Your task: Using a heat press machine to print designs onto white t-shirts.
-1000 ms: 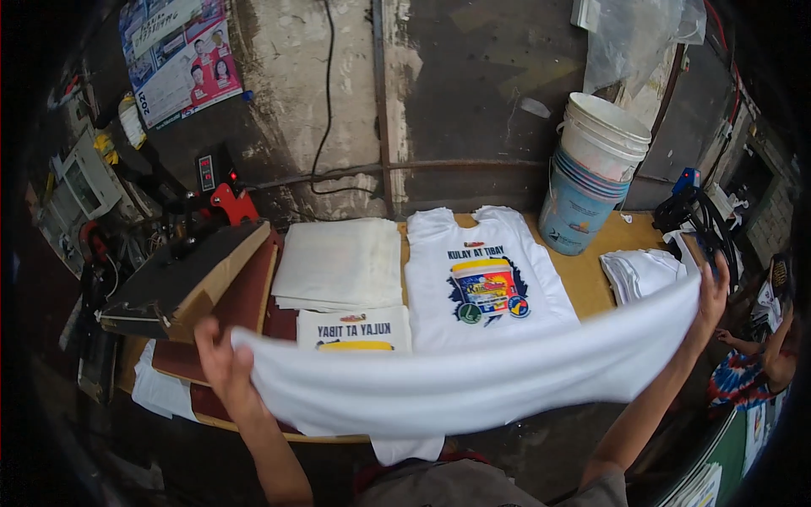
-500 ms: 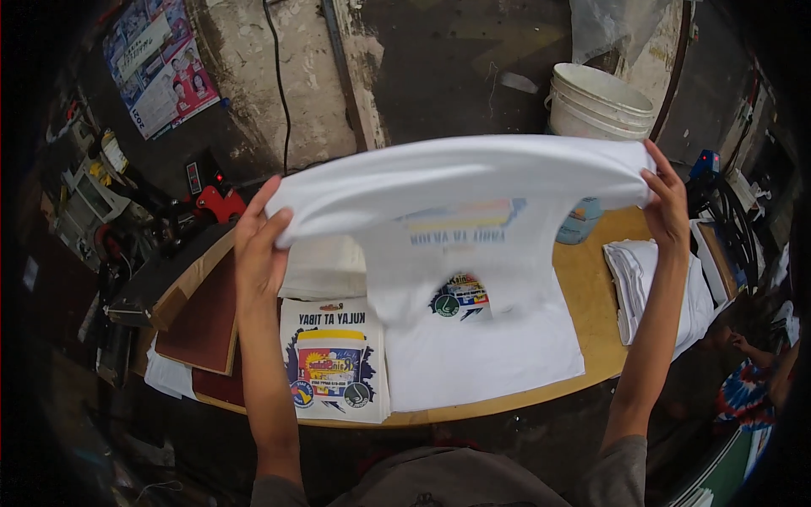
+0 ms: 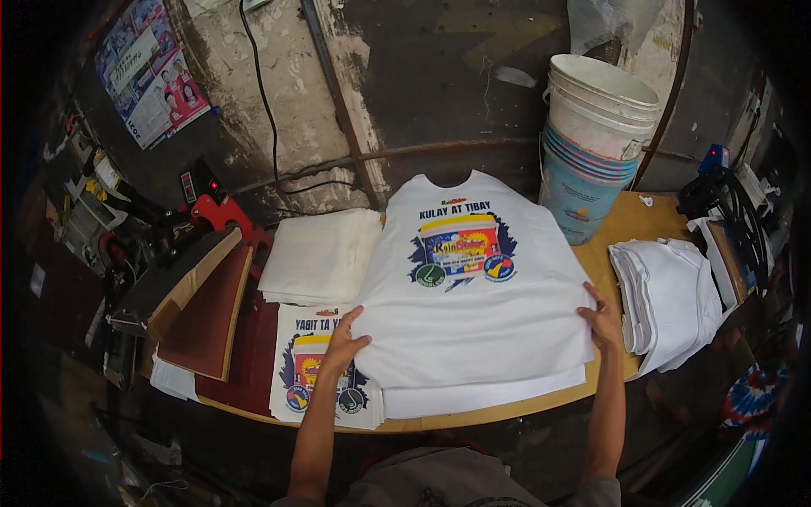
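A white T-shirt [image 3: 473, 329] with a colourful bucket print lies spread on the table, its neckline at the far end. The front of it is puffed up and wrinkled toward me. My left hand [image 3: 345, 340] grips its left side near the bottom, and my right hand [image 3: 602, 319] grips the opposite side; both have thumb and fingers at the cloth's edge. Beneath it, the edge of more white cloth [image 3: 481, 394] shows on the near side. Close by my left hand lies a stack of printed sheets [image 3: 291, 334] with a mirrored bucket design, partly covered by my forearm.
A stack of whitish sheets [image 3: 321, 253] lies behind the printed ones. Left stands a red and black heat press [image 3: 207, 211] with a tilted brown board [image 3: 207, 313]. Stacked buckets [image 3: 583, 182] stand at the back right. Folded white cloths [image 3: 667, 296] lie at the right.
Both hands came down toward me, drawing the raised shirt edge from above the table to its near side. The shirt's print now faces up, and the blue bucket is uncovered.
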`<state>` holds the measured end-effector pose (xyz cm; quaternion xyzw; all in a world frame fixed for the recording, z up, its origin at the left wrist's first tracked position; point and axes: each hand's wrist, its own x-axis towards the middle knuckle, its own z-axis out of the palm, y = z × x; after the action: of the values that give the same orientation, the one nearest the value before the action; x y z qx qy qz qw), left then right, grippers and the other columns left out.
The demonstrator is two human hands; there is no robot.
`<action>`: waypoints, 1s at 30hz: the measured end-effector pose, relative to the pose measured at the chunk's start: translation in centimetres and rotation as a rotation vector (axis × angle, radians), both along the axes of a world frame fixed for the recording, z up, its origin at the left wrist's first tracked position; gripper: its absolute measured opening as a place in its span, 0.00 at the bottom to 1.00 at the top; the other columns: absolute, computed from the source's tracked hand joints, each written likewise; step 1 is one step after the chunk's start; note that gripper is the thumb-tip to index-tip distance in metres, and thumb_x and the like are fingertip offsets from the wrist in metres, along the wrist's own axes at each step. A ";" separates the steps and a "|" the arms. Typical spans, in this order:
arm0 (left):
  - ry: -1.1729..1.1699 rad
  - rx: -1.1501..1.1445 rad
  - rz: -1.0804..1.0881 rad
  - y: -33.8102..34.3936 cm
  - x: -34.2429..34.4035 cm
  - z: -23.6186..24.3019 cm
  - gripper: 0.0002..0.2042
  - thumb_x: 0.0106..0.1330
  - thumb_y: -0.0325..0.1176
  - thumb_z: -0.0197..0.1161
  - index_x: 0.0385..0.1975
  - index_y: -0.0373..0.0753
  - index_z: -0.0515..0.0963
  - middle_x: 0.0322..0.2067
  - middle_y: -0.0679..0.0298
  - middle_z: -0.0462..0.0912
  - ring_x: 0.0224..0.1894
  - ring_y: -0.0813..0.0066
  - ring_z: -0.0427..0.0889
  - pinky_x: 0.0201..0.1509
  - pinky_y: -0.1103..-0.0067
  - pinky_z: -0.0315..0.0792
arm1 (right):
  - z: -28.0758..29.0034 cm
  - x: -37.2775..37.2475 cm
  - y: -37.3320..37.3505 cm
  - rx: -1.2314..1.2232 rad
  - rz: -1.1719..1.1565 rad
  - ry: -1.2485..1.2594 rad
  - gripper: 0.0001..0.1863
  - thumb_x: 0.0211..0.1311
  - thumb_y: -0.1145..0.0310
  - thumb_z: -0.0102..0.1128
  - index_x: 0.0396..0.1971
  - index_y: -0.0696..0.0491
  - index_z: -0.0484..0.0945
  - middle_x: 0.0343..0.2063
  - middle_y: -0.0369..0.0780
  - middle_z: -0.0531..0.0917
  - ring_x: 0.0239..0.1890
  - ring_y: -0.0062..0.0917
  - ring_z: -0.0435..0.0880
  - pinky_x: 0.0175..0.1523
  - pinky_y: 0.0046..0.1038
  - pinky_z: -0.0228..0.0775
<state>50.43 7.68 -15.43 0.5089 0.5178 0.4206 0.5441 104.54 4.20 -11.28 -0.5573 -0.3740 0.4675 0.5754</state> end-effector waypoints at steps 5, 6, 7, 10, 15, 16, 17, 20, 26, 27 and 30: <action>0.241 -0.055 -0.046 -0.2 0.8 -7.8 0.37 0.48 0.16 0.62 0.64 0.37 0.61 0.60 0.59 0.63 0.62 0.68 0.62 0.64 0.81 0.58 | -8.7 0.7 0.9 -0.188 0.053 -0.155 0.37 0.43 0.89 0.57 0.60 0.62 0.64 0.53 0.50 0.74 0.48 0.30 0.77 0.51 0.22 0.69; 0.298 -0.025 -0.070 -0.3 1.0 -8.0 0.37 0.48 0.16 0.62 0.64 0.37 0.61 0.60 0.59 0.63 0.62 0.67 0.62 0.64 0.81 0.58 | -9.4 1.0 0.7 -0.186 0.045 -0.150 0.37 0.43 0.89 0.57 0.60 0.62 0.64 0.53 0.50 0.74 0.48 0.30 0.77 0.51 0.22 0.69; 0.270 -0.056 -0.083 -0.7 1.2 -8.4 0.37 0.49 0.17 0.61 0.64 0.37 0.60 0.60 0.57 0.63 0.63 0.65 0.62 0.64 0.81 0.58 | -10.2 1.2 0.5 -0.243 0.053 -0.138 0.37 0.43 0.90 0.57 0.61 0.63 0.64 0.53 0.49 0.74 0.48 0.30 0.77 0.52 0.23 0.69; 0.244 -0.089 -0.107 -1.3 0.7 -9.2 0.37 0.50 0.17 0.62 0.65 0.38 0.59 0.62 0.57 0.60 0.65 0.66 0.58 0.65 0.80 0.56 | -11.5 1.3 -0.1 -0.316 0.070 -0.119 0.38 0.42 0.90 0.56 0.61 0.63 0.62 0.51 0.47 0.75 0.47 0.29 0.78 0.52 0.23 0.70; 0.140 -0.290 -0.305 -3.1 0.6 -7.7 0.29 0.54 0.19 0.62 0.59 0.38 0.68 0.41 0.65 0.75 0.44 0.78 0.73 0.47 0.86 0.67 | -13.2 1.7 -2.2 -0.164 0.021 -0.128 0.33 0.42 0.90 0.57 0.55 0.62 0.70 0.42 0.43 0.80 0.37 0.26 0.79 0.44 0.21 0.72; 0.256 -0.450 -0.553 -3.5 0.4 -7.2 0.25 0.55 0.20 0.63 0.56 0.38 0.72 0.30 0.70 0.77 0.34 0.83 0.75 0.39 0.89 0.69 | -13.1 2.0 -2.8 -0.348 0.154 -0.312 0.28 0.41 0.89 0.59 0.50 0.61 0.74 0.38 0.42 0.80 0.34 0.23 0.78 0.40 0.20 0.71; 0.211 -0.430 -0.545 -4.1 0.7 -7.1 0.15 0.57 0.22 0.63 0.45 0.38 0.79 0.17 0.78 0.71 0.21 0.91 0.67 0.26 0.90 0.63 | -13.1 2.3 -3.3 -0.532 0.290 -0.494 0.24 0.41 0.88 0.60 0.44 0.60 0.78 0.34 0.40 0.80 0.31 0.20 0.77 0.36 0.19 0.70; 0.090 -0.285 -0.143 -6.0 1.4 -8.5 0.09 0.58 0.22 0.63 0.38 0.38 0.80 0.19 0.76 0.72 0.21 0.90 0.67 0.26 0.88 0.64 | -16.0 4.7 -5.0 -0.181 -0.016 -0.287 0.17 0.41 0.84 0.65 0.36 0.58 0.81 0.27 0.36 0.79 0.30 0.20 0.76 0.34 0.23 0.69; 0.580 0.017 -0.237 -8.3 -0.2 -8.0 0.17 0.50 0.22 0.65 0.43 0.34 0.75 0.34 0.63 0.72 0.25 0.78 0.72 0.28 0.82 0.69 | -12.3 5.4 -6.6 -0.101 0.232 -0.745 0.25 0.39 0.84 0.64 0.45 0.64 0.77 0.44 0.42 0.78 0.26 0.25 0.79 0.32 0.23 0.72; 0.687 0.109 -0.289 -8.9 -0.9 -8.4 0.20 0.48 0.23 0.67 0.44 0.34 0.74 0.37 0.60 0.70 0.27 0.75 0.73 0.28 0.80 0.70 | -10.5 3.9 -6.4 -0.295 0.251 -0.655 0.29 0.40 0.84 0.64 0.49 0.63 0.75 0.48 0.44 0.76 0.32 0.27 0.80 0.36 0.25 0.74; 0.719 -0.043 -0.346 -10.7 0.2 -7.3 0.22 0.49 0.22 0.67 0.46 0.32 0.71 0.39 0.59 0.67 0.25 0.75 0.72 0.30 0.79 0.73 | -9.1 3.3 -8.1 -0.504 0.266 -0.601 0.33 0.40 0.83 0.63 0.54 0.61 0.71 0.55 0.46 0.73 0.43 0.32 0.80 0.46 0.29 0.75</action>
<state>50.62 -3.03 -22.68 0.6917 0.5905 0.1068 0.4018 107.80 -3.91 -20.36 -0.7391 -0.4680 0.4313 0.2205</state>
